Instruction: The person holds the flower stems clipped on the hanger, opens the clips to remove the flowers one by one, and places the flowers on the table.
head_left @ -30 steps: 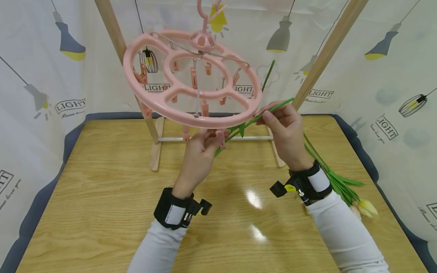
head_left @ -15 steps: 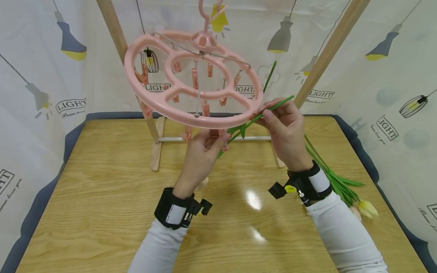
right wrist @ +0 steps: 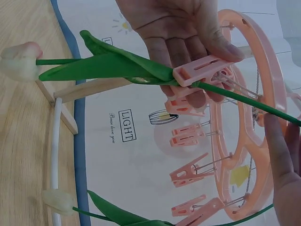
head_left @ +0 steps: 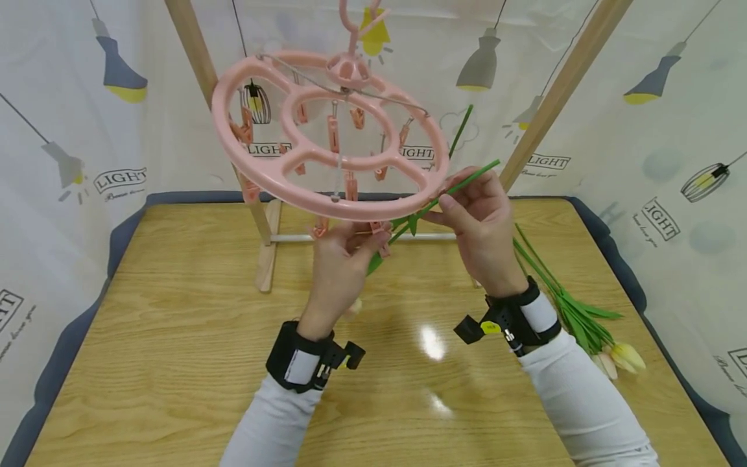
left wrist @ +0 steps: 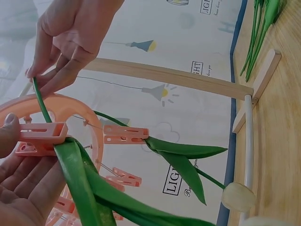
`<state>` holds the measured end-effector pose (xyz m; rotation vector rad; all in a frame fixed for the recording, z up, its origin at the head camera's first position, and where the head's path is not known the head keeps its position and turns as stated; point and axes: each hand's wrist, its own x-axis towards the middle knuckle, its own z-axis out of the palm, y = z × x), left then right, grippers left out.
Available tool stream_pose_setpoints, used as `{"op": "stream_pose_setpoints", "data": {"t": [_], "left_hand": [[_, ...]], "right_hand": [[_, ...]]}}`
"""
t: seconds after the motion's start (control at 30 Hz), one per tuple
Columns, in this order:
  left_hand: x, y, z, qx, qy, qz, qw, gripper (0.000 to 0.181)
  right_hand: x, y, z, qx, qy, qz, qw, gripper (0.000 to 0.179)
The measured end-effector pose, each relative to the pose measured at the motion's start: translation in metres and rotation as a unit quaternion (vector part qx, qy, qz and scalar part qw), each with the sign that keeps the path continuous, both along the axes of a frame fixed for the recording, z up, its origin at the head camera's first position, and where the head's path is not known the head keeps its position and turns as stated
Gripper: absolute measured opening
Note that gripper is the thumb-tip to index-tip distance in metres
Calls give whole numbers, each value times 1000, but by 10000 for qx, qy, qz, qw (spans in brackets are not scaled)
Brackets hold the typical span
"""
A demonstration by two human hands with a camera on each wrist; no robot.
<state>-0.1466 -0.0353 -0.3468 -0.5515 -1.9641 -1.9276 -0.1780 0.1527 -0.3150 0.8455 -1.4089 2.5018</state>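
A round pink clip hanger (head_left: 329,206) hangs in front, with pink clothespins dangling from it. Beneath its near rim my left hand (head_left: 338,275) pinches a clothespin (right wrist: 202,71) between thumb and fingers. The stem of a pale tulip (right wrist: 21,61) passes at that clothespin's end, just by the base of the green leaves (left wrist: 77,174). Right of the rim, my right hand (head_left: 484,240) holds the tulip's green stem (head_left: 469,181) near its cut end, between thumb and fingers. Another clothespin (left wrist: 124,134) grips a second tulip (left wrist: 237,197), whose flower hangs downward.
A wooden frame (head_left: 543,97) with a white bottom bar (head_left: 292,238) stands behind the hanger on the wooden table (head_left: 175,363). Several more tulips (head_left: 583,324) lie on the right, close to my right forearm. A lamp-printed white curtain (head_left: 665,162) surrounds the table.
My right hand has shifted slightly left with the stem, whose cut end is a little higher. My left hand stays at the clothespin under the rim, moving only slightly.
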Motion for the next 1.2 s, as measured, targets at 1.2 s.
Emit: {"op": "stream_pose_setpoints", "data": {"t": [1.2], "left_hand": [[1, 2, -2, 243, 847, 335, 9955, 14]], "right_hand": [[6, -2, -6, 447, 486, -489, 9966, 43]]}}
